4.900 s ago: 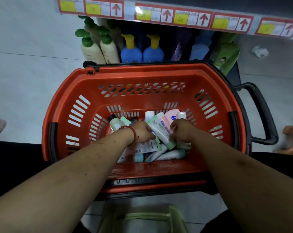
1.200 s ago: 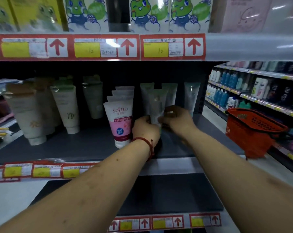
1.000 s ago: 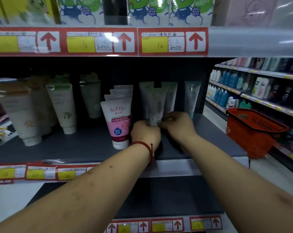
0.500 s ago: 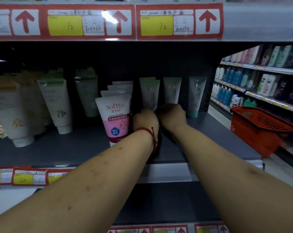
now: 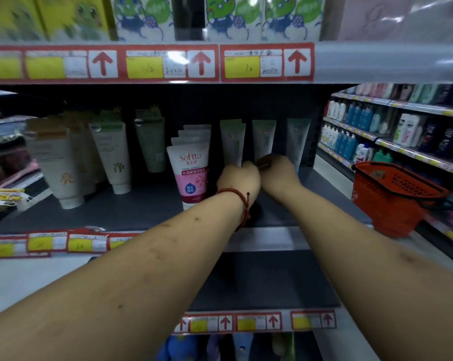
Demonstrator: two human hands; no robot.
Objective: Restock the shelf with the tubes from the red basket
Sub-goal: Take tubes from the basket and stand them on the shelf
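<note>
On the dark middle shelf (image 5: 131, 207) three pale green tubes stand cap-down in a row: one (image 5: 232, 142) with another close behind it, one (image 5: 264, 138) in the middle, and one (image 5: 298, 136) on the right. My left hand (image 5: 238, 178), with a red cord at the wrist, curls around the foot of the left tube. My right hand (image 5: 278, 173) covers the foot of the middle tube, and its fingers are hidden. The red basket (image 5: 392, 196) sits on a lower shelf edge to the right, away from both hands.
A pink and white Softto tube (image 5: 191, 173) fronts a row just left of my left hand. Larger white tubes (image 5: 111, 157) stand further left. Price labels with red arrows line the upper shelf edge (image 5: 350, 61). Bottles fill the aisle shelving (image 5: 402, 131) at right.
The pale green tube that both hands held up in front of the row a second ago now stands in the row. Both hands have dropped to the tubes' feet.
</note>
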